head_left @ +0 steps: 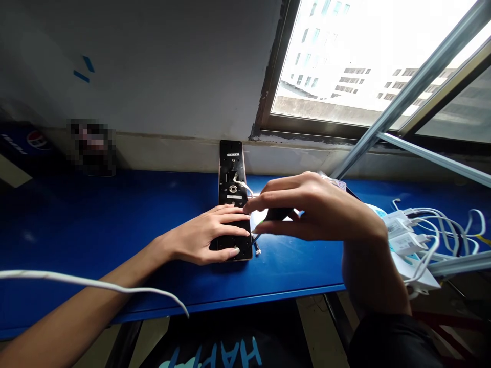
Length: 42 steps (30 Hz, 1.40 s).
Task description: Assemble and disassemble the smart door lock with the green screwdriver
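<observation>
A long black panel lies on the blue table, its near end toward me. It has a round fitting, small labels and a white cable plugged in near its middle. My left hand rests flat across the panel's lower half with its fingers spread. My right hand is at the panel's right edge, its fingers curled around a dark tool that points down and left. A short dark wire with a small white connector sticks out beside the panel, below the right fingertips.
White chargers and tangled white cables lie at the right of the blue table. A metal frame slants across the window. Another white cable hangs over my left forearm. A pixelated object stands at the back left.
</observation>
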Each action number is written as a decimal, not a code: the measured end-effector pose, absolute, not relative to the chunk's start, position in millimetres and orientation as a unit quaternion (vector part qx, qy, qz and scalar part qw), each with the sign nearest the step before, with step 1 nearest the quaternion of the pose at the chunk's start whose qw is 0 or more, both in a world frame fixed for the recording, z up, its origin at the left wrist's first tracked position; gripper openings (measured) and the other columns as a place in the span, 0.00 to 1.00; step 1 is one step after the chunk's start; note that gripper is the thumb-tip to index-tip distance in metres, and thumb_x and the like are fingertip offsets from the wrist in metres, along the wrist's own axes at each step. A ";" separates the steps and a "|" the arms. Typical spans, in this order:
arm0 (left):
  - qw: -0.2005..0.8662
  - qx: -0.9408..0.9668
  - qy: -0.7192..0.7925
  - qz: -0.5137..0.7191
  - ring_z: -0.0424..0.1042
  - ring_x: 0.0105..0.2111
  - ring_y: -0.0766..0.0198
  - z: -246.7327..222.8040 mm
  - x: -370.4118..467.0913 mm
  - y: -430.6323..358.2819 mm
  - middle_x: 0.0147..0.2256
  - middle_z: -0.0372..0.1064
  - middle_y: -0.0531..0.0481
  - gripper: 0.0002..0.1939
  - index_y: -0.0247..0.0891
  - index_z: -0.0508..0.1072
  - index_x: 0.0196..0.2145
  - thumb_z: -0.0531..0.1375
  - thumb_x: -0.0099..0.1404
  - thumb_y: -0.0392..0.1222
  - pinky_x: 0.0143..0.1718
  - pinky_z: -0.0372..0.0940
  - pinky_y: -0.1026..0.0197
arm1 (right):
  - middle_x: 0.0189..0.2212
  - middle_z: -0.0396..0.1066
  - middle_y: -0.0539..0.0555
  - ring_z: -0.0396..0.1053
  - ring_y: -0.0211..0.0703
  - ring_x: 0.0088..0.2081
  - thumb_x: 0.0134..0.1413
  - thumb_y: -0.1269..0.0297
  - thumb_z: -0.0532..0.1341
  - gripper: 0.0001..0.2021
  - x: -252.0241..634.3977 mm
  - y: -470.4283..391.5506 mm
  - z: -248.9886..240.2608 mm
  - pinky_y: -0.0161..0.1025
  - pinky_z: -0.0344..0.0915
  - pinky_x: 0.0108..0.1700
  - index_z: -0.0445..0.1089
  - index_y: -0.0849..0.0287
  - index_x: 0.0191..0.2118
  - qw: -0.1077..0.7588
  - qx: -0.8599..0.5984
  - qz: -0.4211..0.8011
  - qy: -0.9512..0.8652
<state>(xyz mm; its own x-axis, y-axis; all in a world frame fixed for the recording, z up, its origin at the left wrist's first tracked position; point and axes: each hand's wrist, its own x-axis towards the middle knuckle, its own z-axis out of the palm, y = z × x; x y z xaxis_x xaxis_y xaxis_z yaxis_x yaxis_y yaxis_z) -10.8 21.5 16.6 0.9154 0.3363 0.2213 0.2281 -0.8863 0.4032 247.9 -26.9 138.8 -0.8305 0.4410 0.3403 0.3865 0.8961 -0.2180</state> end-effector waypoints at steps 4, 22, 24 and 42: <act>0.188 0.960 0.146 0.150 0.57 0.70 0.42 16.0 -11.2 22.1 0.69 0.62 0.47 0.24 0.47 0.73 0.63 0.62 0.72 0.52 0.74 0.47 0.36 | 0.42 0.79 0.52 0.75 0.34 0.38 0.64 0.73 0.63 0.15 248.7 -28.2 138.3 0.31 0.68 0.39 0.76 0.60 0.55 0.192 -0.211 0.081 -0.955; 0.192 0.960 0.140 0.150 0.56 0.71 0.44 17.6 -10.1 21.0 0.70 0.60 0.47 0.23 0.49 0.72 0.63 0.61 0.72 0.51 0.74 0.48 0.37 | 0.38 0.79 0.53 0.76 0.36 0.34 0.67 0.65 0.65 0.08 248.2 -29.2 138.7 0.34 0.69 0.37 0.78 0.58 0.48 0.191 -0.219 0.102 -0.951; 0.190 0.960 0.136 0.157 0.57 0.70 0.43 17.3 -10.2 20.9 0.69 0.61 0.46 0.23 0.49 0.72 0.63 0.61 0.73 0.51 0.73 0.48 0.37 | 0.40 0.80 0.53 0.76 0.35 0.35 0.66 0.70 0.63 0.12 247.9 -30.7 139.0 0.33 0.69 0.37 0.77 0.57 0.53 0.191 -0.214 0.102 -0.953; 0.188 0.960 0.144 0.148 0.55 0.71 0.44 15.1 -10.5 20.5 0.70 0.60 0.47 0.23 0.48 0.73 0.63 0.61 0.73 0.51 0.73 0.48 0.38 | 0.36 0.79 0.53 0.75 0.35 0.32 0.65 0.64 0.66 0.07 248.0 -31.0 140.9 0.32 0.68 0.35 0.78 0.59 0.46 0.192 -0.239 0.110 -0.945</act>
<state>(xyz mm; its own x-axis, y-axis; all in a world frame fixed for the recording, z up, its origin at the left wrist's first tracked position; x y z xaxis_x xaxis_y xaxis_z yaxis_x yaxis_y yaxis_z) -10.5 20.5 15.1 0.9142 0.3333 0.2304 0.2215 -0.8873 0.4046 248.0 -31.0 140.9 -0.8119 0.4946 0.3101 0.4103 0.8614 -0.2996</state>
